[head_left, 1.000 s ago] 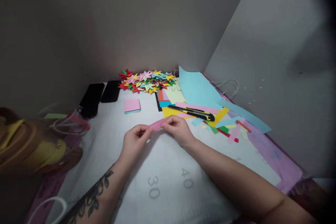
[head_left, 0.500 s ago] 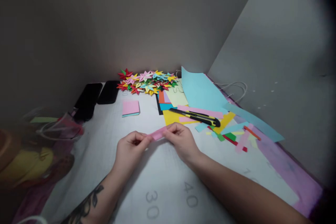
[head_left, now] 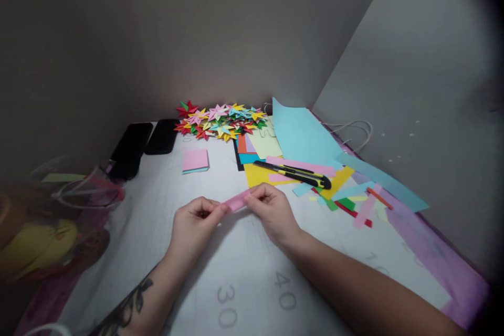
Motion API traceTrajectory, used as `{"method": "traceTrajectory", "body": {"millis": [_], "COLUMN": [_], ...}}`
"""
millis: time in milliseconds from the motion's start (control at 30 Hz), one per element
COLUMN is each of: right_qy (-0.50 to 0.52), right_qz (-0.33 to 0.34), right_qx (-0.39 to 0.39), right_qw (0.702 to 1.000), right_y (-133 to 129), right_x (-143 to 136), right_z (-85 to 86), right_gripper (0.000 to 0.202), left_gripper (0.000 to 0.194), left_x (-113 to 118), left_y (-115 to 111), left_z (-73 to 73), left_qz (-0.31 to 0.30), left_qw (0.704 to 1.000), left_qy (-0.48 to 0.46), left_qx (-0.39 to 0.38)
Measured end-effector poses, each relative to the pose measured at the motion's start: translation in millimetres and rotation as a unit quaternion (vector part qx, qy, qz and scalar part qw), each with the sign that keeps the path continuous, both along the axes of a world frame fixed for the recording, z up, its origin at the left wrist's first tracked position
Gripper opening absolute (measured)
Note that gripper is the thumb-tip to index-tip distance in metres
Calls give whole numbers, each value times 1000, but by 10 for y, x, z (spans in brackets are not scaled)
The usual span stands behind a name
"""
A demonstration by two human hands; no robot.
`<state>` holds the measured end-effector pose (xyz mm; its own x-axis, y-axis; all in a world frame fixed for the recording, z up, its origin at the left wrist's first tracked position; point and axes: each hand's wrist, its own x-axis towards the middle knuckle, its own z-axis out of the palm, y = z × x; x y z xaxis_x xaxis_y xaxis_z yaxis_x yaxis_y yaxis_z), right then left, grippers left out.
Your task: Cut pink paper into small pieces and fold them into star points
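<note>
A small piece of pink paper (head_left: pixel 238 202), narrow like a folded strip, is stretched between my two hands above the white sheet on the table. My left hand (head_left: pixel 199 223) pinches its left end between thumb and fingers. On the other end, my right hand (head_left: pixel 272 210) has a similar pinch. Beyond my left hand lies a stack of square papers (head_left: pixel 195 160), pink on top with light blue below. A black and yellow utility knife (head_left: pixel 301 174) rests past my right hand, across coloured paper strips.
Folded paper stars (head_left: pixel 220 121) are heaped at the back wall. Two dark phone-like slabs (head_left: pixel 162 136) lie left of them. Blue paper sheets (head_left: pixel 303 128) and coloured scraps (head_left: pixel 346 203) spread on the right. Blurred clear plastic with yellow and pink things (head_left: pixel 88 191) is at the left edge.
Both hands keep their pinch on the pink paper, almost unmoved. The view has shifted very slightly; nothing else visibly differs.
</note>
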<state>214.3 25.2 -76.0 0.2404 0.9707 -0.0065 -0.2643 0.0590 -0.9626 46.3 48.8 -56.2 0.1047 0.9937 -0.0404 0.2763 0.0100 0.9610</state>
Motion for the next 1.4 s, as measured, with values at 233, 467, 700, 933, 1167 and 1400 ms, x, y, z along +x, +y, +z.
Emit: {"method": "traceTrajectory", "body": {"millis": [233,467,700,933,1167,1400], "right_qy": [-13,5,8,14,21,30], "right_qz": [0,3,1,0,7,13], "right_qx": [-2,9,4,-5,-8,-2], "right_qw": [1000,1000,1000,1000,1000,999], "right_y": [10,10,19,23,21,8], "right_x": [1,-2,-4,-8,-10,-12], "right_z": [-21,-14,2,3,1,15], "right_gripper": [22,22,24,24,24,25], "left_gripper": [26,26,24,25,25,26], "left_x": [-10,-2,2,-3,-2,9], "left_y": [-9,1,0,-5,-11,-34], "left_z": [-9,-18,-3,6,0,44], "left_qz": [-2,-3,-2,-1,8,10], "left_qw": [1000,1000,1000,1000,1000,999], "left_qy": [-6,-6,-7,-2,-3,5], "left_qx": [6,10,22,25,24,43]}}
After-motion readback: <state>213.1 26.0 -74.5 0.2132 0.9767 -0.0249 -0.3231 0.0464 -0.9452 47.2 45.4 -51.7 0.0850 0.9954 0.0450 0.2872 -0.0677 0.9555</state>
